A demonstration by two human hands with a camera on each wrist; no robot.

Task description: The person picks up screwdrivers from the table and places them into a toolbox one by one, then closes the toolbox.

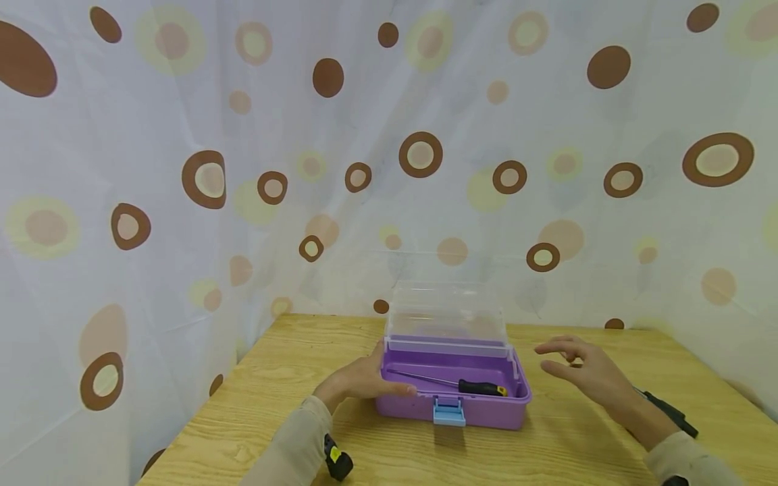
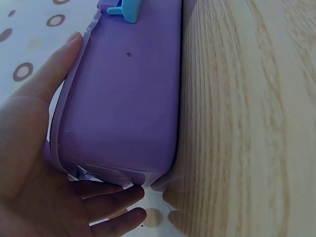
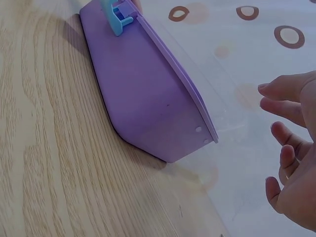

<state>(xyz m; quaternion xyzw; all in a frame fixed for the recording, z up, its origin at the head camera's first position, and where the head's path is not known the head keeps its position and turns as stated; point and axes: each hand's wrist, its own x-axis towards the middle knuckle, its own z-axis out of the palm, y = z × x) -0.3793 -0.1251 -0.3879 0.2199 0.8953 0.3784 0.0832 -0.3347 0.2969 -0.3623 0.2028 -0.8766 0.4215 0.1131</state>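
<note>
A purple toolbox (image 1: 480, 413) sits on the table with its clear lid (image 1: 446, 314) raised at the back and a light blue latch (image 1: 448, 412) on its front. Inside lies a screwdriver (image 1: 482, 388) with a black and yellow handle, its shaft pointing left. My left hand (image 1: 367, 379) holds the box's left end. In the left wrist view, its thumb lies along the front rim and the other fingers bend round the end wall. To the right of the box, my right hand (image 1: 592, 378) hangs in the air, fingers loosely bent and apart, touching nothing.
Behind my right forearm lies a dark-handled tool (image 1: 671, 413), partly covered. A black and yellow object (image 1: 338, 460) shows beside my left cuff; its kind is unclear. The wooden table (image 1: 292, 378) meets a patterned curtain (image 1: 340, 202) at the back and left.
</note>
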